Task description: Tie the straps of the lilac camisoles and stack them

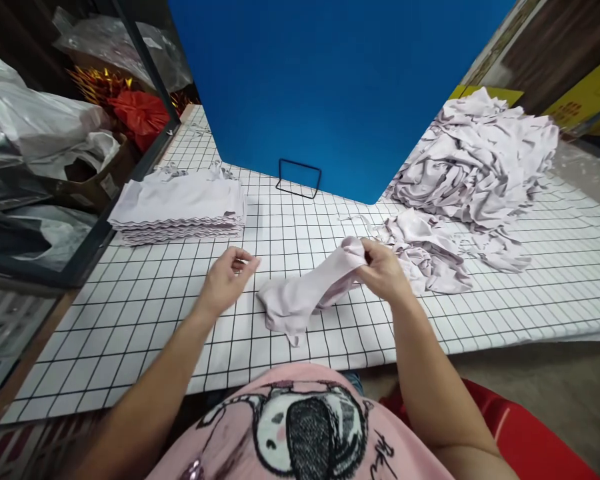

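**Right hand lifts a pale garment off the gridded table**

A blue panel (pixel 340 87) fills the far middle of the view, standing behind the table (pixel 530 293), whose covering is white with a black grid. On the table's far right corner lies a big loose heap of pale lilac cloth (pixel 485 153), crumpled and unsorted; a smaller rumpled bunch of the same cloth (pixel 425 247) spills from it toward the middle. Toward the far left edge sits a neat stack of folded pieces (pixel 180 207), squared up and flat. Shelves with plastic bags (pixel 35 127) stand just beyond the left edge. A small black wire stand (pixel 299 179) rests at the far edge, at the foot of the panel.

Near the middle of the table, toward the near edge, is one pale lilac garment (pixel 300 297). The right hand (pixel 385 270) is closed around its upper end, pinching the cloth and holding it raised, while the lower end trails onto the table. The left hand (pixel 227 280) hovers just left of the garment, fingers loosely curled, gripping nothing and not touching the cloth.
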The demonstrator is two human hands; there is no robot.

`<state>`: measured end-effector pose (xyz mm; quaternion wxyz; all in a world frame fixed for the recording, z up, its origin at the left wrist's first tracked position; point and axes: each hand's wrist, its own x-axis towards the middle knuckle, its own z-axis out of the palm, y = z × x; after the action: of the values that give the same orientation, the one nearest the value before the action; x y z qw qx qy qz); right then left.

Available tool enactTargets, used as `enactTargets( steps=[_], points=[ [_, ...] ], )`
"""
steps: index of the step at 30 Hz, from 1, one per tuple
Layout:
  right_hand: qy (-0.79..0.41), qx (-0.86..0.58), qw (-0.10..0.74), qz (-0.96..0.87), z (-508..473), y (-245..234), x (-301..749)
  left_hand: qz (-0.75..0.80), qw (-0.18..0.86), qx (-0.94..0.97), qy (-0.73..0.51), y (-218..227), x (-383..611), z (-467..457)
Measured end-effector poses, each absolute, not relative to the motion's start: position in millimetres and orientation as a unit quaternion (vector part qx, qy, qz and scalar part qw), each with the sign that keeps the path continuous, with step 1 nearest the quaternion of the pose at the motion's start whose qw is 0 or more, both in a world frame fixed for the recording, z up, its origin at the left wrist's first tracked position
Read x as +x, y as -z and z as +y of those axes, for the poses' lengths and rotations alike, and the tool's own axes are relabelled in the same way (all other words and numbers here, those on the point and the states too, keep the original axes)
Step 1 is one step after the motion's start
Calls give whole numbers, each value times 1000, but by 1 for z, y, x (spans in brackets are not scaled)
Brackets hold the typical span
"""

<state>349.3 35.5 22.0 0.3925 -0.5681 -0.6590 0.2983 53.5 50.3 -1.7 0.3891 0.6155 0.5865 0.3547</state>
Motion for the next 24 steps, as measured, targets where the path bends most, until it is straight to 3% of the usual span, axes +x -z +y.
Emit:
enactTargets(
  steps=[10,20,24],
  points=[
    [-378,-570,430,-589,33,-33,300,528,327,727,-293,11,133,26],
    [-434,-535,414,-595,27,-33,297,494,530,617,-308,14,136,31],
    [-526,-472,342,-619,31,-42,326,440,698,447,-345,3,115,44]
  ],
)
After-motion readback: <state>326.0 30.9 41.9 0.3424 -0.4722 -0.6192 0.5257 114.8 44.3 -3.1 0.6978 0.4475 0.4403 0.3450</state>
